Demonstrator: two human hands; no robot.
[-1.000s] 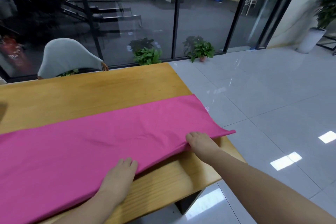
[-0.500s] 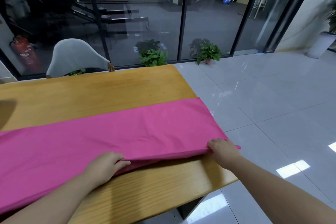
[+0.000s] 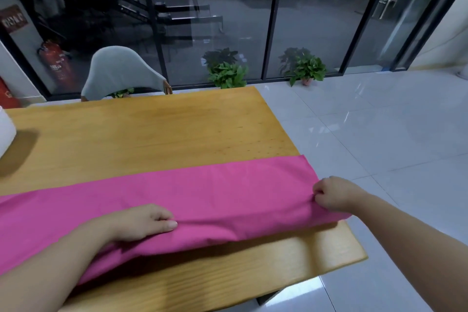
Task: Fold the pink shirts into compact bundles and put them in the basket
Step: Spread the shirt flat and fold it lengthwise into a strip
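Observation:
A pink shirt point(image 3: 202, 192) lies as a long band across the wooden table point(image 3: 152, 134), reaching from the left frame edge to the table's right edge. Its near edge is lifted off the wood and rolled over. My left hand point(image 3: 141, 221) grips that raised edge near the middle, thumb on top and fingers tucked under the cloth. My right hand point(image 3: 334, 194) pinches the shirt's right end at the table's right edge, fingers curled. No basket shows in this view.
A grey chair point(image 3: 119, 71) stands at the table's far side. A white object point(image 3: 6, 132) sits at the far left edge of the table. Potted plants point(image 3: 228, 73) line the glass wall behind. Tiled floor point(image 3: 379, 134) lies to the right.
Both hands have taken hold of the shirt's near edge, lifted it and carried it away from me, so the pink band is narrower. My right hand moved out to the shirt's right end.

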